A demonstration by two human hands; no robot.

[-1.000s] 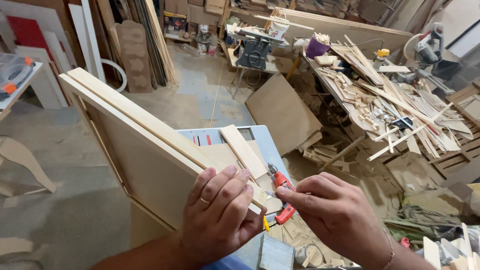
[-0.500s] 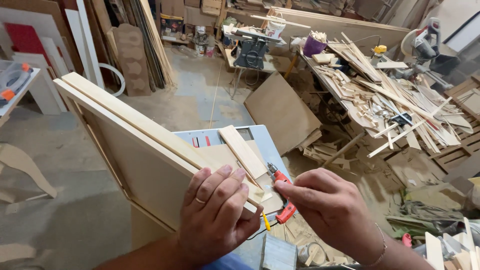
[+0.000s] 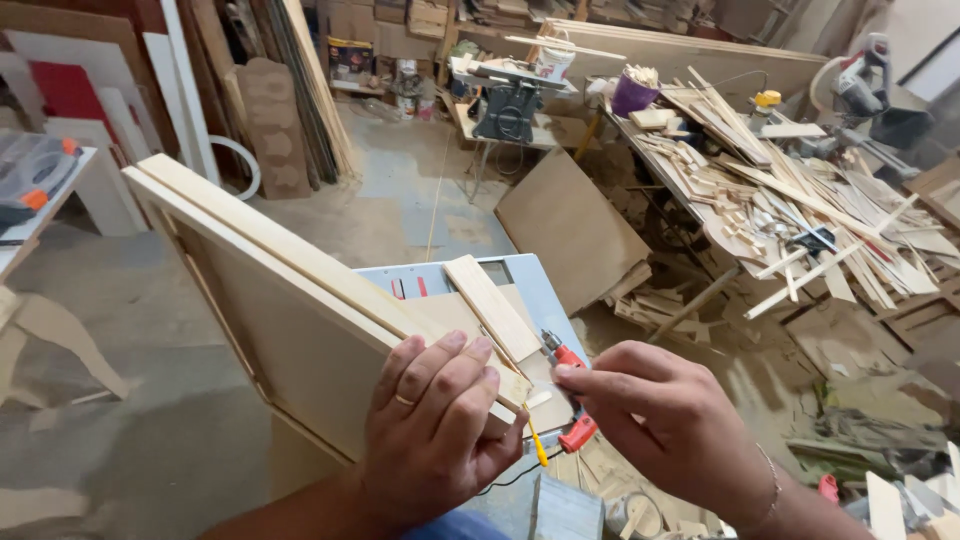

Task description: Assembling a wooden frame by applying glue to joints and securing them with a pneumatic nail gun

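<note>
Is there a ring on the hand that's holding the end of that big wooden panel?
Yes, the left hand gripping the end of the pale wooden panel has a thin band on one finger.

We record one printed carton, rectangular, dark with yellow and orange panels, standing on the floor at the far wall among leaning boards. Behind it, plain brown cardboard boxes are stacked on shelving; we see no signs or screens.
</note>
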